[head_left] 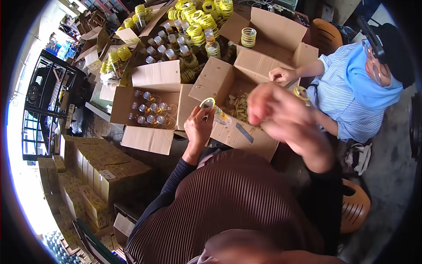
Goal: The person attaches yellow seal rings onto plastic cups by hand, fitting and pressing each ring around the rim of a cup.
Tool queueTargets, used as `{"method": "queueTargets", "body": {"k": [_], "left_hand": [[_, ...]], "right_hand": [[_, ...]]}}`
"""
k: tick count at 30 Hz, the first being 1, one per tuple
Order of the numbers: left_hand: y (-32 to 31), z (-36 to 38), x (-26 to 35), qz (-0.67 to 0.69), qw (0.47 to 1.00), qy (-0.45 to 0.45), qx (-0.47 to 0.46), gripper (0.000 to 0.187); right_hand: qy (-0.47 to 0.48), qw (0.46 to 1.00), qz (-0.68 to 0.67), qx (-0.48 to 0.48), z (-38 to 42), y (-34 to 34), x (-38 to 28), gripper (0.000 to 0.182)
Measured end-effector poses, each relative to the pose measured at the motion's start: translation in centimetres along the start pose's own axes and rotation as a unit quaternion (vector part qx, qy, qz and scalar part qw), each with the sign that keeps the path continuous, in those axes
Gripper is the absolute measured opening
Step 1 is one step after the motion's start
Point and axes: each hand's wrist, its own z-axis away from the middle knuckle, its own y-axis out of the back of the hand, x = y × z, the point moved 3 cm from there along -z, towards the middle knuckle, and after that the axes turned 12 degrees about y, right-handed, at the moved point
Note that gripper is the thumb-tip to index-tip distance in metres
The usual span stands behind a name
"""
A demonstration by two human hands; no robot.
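Note:
My left hand (199,126) is closed on a clear jar (223,119) with a printed label, tilted over the near flap of a carton. A yellow-green ring (208,101) shows at the jar's end beside my fingertips. Raised to the right, my right hand (283,112) is smeared by motion, its fingers hard to make out. It overlaps part of the carton (212,79) in front of me, which has crumpled yellowish pieces (238,107) inside. A flat grey strip (244,132) lies on that carton's near flap.
Left of my hand, an open carton (152,72) contains several clear jars (150,108). Behind are more jars (170,53) and piled yellow rings (200,20). A co-worker (351,92) works at right, near an orange chair (355,207). Stacked boxes (101,169) stand lower left.

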Motion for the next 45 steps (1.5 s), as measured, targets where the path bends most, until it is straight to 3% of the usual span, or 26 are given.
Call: {"method": "queueTargets", "body": {"k": [1,3,4,5,6,8,11,15,18,20,22,24,26,28,29,31,34,36,40,43,45], "left_hand": [[-0.1,0.0,-0.2,0.005,1.000,-0.011,0.003,0.013],[-0.2,0.0,-0.4,0.015,1.000,-0.022,0.006,0.013],[-0.2,0.1,-0.3,0.017,1.000,-0.017,0.004,0.012],[-0.2,0.0,-0.3,0.018,1.000,-0.012,0.001,0.011],[-0.2,0.0,-0.4,0.022,1.000,-0.012,0.001,0.011],[-0.2,0.0,-0.3,0.002,0.999,-0.029,0.014,0.012],[-0.2,0.0,0.0,0.006,1.000,-0.018,0.004,0.012],[-0.6,0.1,-0.3,0.017,1.000,0.004,-0.026,0.012],[-0.7,0.1,-0.2,0.042,0.996,0.043,-0.069,0.013],[-0.9,0.1,-0.5,0.054,0.995,0.040,-0.070,0.014],[-1.1,0.1,-0.6,0.067,0.994,0.038,-0.073,0.015],[-1.1,0.1,-0.6,0.068,0.994,0.044,-0.071,0.016],[-1.4,0.1,-0.9,0.072,0.993,0.054,-0.072,0.017],[-1.9,0.2,-1.5,0.069,0.990,0.079,-0.098,0.019],[-2.1,0.2,-1.6,0.072,0.990,0.078,-0.098,0.019],[-2.4,0.4,-2.0,0.090,0.980,0.125,-0.128,0.019],[-2.7,0.5,-2.1,0.122,0.975,0.121,-0.143,0.020],[-2.7,0.6,-2.2,0.126,0.972,0.126,-0.155,0.021],[-3.3,0.8,-2.5,0.187,0.958,0.128,-0.174,0.022],[-3.6,0.9,-2.2,0.268,0.926,0.151,-0.220,0.022],[-3.6,0.9,-1.9,0.341,0.875,0.189,-0.286,0.023]], "right_hand": [[-0.096,0.994,0.049,0.016,0.5,2.0,3.7,0.022],[-0.096,0.980,0.169,0.050,2.8,6.2,13.9,0.024],[-0.143,0.955,0.255,0.058,4.7,7.9,18.4,0.025],[-0.119,0.912,0.392,0.024,6.6,8.9,21.5,0.030],[-0.134,0.896,0.424,-0.006,8.4,9.8,24.6,0.037],[-0.141,0.818,0.558,0.008,10.5,8.7,26.3,0.041],[-0.175,0.801,0.572,-0.001,12.1,8.5,29.2,0.044],[-0.146,0.825,0.545,0.020,12.5,10.2,30.6,0.043],[-0.185,0.864,0.467,0.012,12.5,11.8,31.0,0.036],[-0.235,0.896,0.359,0.115,13.2,13.0,31.4,0.031],[-0.253,0.891,0.357,0.124,13.1,13.7,30.6,0.024],[-0.270,0.906,0.256,0.204,13.4,14.4,29.9,0.019],[-0.270,0.919,0.203,0.206,13.7,14.6,29.0,0.015],[-0.206,0.926,0.086,0.305,14.5,13.9,27.9,0.015],[-0.218,0.920,0.085,0.316,14.7,13.7,27.6,0.023],[-0.209,0.932,0.125,0.268,15.4,13.6,27.5,0.024],[-0.190,0.940,0.201,0.200,16.5,12.7,27.4,0.026],[-0.154,0.878,0.424,0.160,16.9,11.6,26.0,0.026],[-0.131,0.850,0.488,0.148,17.9,11.3,27.0,0.028],[-0.133,0.815,0.551,0.119,17.9,10.5,26.4,0.025],[-0.155,0.809,0.557,0.107,17.3,9.8,25.5,0.022]]}}
